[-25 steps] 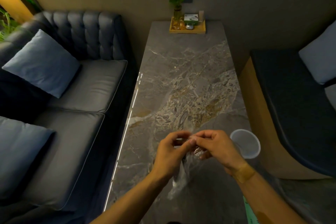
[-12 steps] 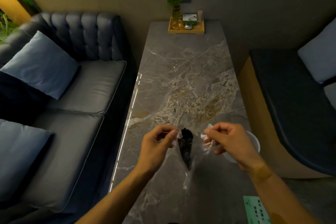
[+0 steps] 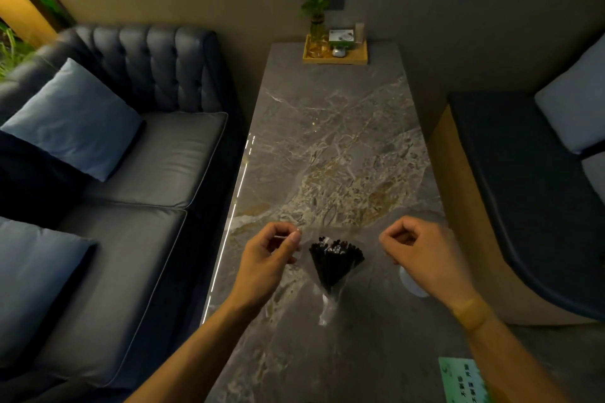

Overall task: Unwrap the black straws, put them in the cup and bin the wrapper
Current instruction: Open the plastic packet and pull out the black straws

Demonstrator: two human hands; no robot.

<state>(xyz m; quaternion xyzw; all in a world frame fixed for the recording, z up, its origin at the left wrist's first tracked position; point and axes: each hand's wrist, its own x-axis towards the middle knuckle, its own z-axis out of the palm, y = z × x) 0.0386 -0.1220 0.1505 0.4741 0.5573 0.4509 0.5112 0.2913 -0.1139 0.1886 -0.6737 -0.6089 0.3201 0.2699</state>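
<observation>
A bundle of black straws [image 3: 334,263] stands upright between my hands, its top ends fanned out. A clear plastic wrapper [image 3: 328,306] still sheathes the lower part and is stretched open at the top. My left hand [image 3: 273,258] pinches the wrapper's left edge. My right hand [image 3: 422,255] pinches the right edge. The white cup [image 3: 413,283] stands on the marble table [image 3: 327,141] under my right wrist, mostly hidden by it.
A wooden tray [image 3: 335,54] with a small plant and bottles stands at the table's far end. A green card [image 3: 463,379] lies at the near right edge. A dark sofa [image 3: 131,157] with blue cushions runs along the left, a bench [image 3: 530,190] along the right.
My hands have pulled apart, tearing the wrapper open at the top. The black straw ends have come into view and fanned wider. My right hand now covers most of the cup.
</observation>
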